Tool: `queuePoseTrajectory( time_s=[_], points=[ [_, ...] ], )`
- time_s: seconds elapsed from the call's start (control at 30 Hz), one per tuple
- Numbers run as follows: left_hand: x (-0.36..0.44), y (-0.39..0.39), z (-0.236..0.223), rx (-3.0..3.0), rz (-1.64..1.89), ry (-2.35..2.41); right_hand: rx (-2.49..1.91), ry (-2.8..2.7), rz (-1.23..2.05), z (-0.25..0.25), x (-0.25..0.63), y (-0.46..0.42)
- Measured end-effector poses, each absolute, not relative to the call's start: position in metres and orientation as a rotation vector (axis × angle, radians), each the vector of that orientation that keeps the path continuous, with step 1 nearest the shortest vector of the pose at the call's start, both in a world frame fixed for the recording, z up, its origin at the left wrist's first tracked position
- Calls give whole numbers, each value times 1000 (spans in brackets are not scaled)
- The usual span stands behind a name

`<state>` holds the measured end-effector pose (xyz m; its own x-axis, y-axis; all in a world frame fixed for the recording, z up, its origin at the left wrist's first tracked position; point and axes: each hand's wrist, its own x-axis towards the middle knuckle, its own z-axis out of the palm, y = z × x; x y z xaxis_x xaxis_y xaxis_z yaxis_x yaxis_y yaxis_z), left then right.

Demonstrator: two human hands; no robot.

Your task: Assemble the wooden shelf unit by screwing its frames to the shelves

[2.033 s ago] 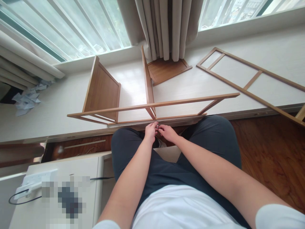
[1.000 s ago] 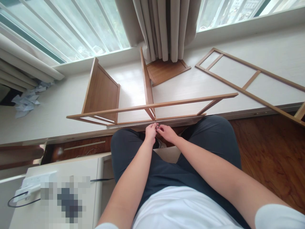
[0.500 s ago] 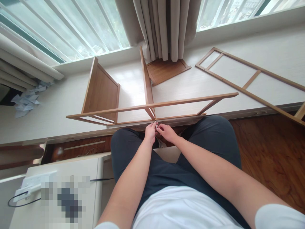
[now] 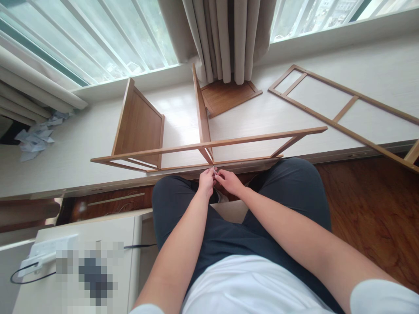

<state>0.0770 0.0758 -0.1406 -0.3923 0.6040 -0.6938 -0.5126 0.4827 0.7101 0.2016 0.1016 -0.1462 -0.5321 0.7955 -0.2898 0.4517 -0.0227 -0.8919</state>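
Head view is showing the left hand (image 4: 207, 181) and right hand (image 4: 229, 181) pinching a slim metal rod (image 4: 214, 171) between their fingers, just under the upright wooden frame (image 4: 262, 137), which two standing panels (image 4: 139, 122) are seemingly bracing. Fingertips are hiding much of the rod, and the picture's edge is cutting off the other frame (image 4: 345, 110).

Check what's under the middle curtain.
A wooden board on the white ledge, its near part showing. Its far edge is hidden by the curtain; part of its left side by the upright board.
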Motion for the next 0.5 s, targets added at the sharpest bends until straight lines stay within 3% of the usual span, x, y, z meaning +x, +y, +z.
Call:
queuePoseTrajectory(
  time_s=[0.5],
  points=[
    [78,76,-139,62,1216,1558,-1263,-1948,1496,-149,202,101]
  ],
)
